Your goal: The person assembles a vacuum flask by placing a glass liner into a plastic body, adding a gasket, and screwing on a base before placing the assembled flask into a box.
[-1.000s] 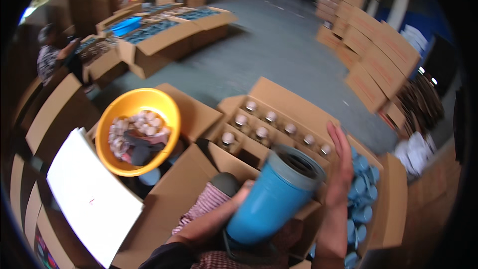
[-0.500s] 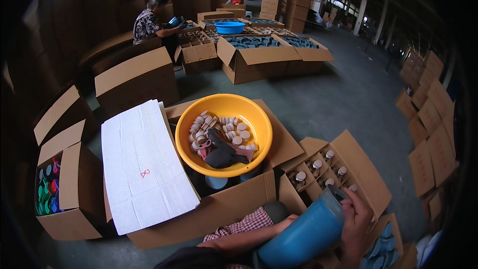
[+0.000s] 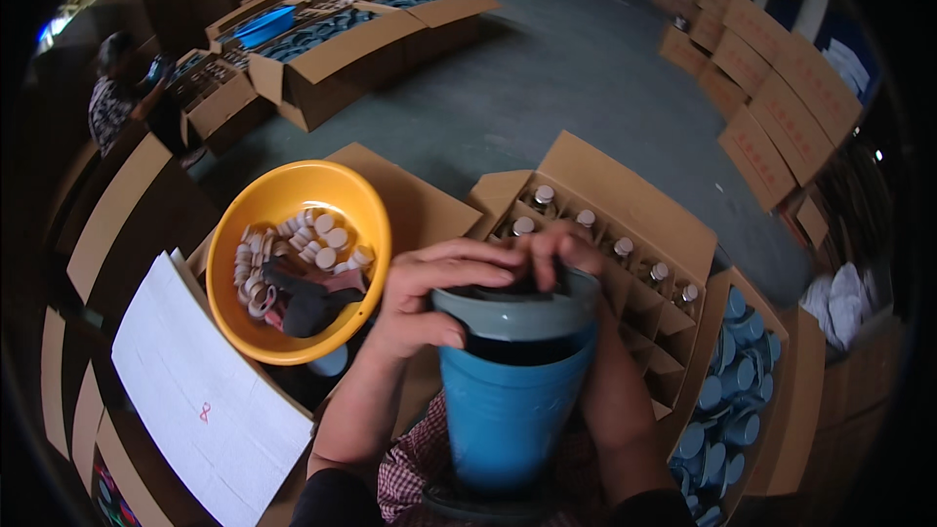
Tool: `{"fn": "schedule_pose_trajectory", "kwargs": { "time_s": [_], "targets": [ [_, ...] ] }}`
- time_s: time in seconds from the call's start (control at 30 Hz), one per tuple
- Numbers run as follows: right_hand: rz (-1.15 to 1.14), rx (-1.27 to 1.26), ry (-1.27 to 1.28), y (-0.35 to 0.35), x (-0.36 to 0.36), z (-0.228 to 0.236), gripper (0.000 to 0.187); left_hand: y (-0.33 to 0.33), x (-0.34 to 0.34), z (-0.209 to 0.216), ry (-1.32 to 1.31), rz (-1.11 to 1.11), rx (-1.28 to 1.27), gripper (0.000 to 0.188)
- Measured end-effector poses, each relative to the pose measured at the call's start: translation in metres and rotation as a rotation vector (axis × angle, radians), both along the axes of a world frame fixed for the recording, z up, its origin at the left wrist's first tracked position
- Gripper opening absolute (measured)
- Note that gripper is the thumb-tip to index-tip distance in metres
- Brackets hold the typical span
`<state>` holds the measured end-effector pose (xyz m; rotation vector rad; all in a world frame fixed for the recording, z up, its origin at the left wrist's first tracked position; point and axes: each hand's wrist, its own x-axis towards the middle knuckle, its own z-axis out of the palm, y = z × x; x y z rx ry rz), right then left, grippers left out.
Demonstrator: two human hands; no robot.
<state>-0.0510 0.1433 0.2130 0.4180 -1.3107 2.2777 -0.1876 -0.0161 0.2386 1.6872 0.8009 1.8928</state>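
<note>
A tall blue cylinder (image 3: 508,410), shaped like a flask casing, stands upright between my forearms over my lap. On its mouth sits a grey-blue collar ring (image 3: 512,317), tilted, with a dark gap beneath its near edge. My left hand (image 3: 420,298) grips the ring's left side, thumb at the front and fingers over the top. At the far right rim, my right hand (image 3: 566,252) has bent fingers on the same ring; its thumb is hidden. Just beyond, a divided carton (image 3: 630,185) holds several glass bottles (image 3: 623,252) with pale caps.
A yellow basin (image 3: 220,303) of pale round caps and a dark cloth rests left on a carton, beside white sheets (image 3: 195,381). Right stands a box of blue parts (image 3: 747,371). Far left, another person (image 3: 115,102) works near open cartons (image 3: 342,54). Cartons are stacked far right (image 3: 781,107).
The cylinder has gone from tilted to upright, and the ring now shows on its mouth. Both hands have come to the top. The view has swung right.
</note>
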Motion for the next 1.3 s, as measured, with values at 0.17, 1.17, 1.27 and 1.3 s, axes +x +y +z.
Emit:
{"fn": "schedule_pose_trajectory", "kwargs": {
  "time_s": [0.17,1.17,1.27,1.3],
  "targets": [
    [-0.633,0.016,-0.375,0.025,-0.020,-0.009,0.029,0.013,-0.031,0.009,-0.383,0.463,-0.225,0.050],
    [-1.020,1.274,-0.232,0.019,0.048,0.117,0.063,0.083,0.059,-0.079,-1.560,0.053,-0.473,0.038],
    [-0.791,1.688,-0.046,-0.006,0.057,0.134,0.061,0.121,0.037,-0.063,-1.485,-0.127,-0.318,0.036],
    [-0.612,1.601,-0.059,-0.014,0.060,0.142,0.060,0.138,0.022,-0.076,-1.425,-0.213,-0.208,0.044]
  ]
}}
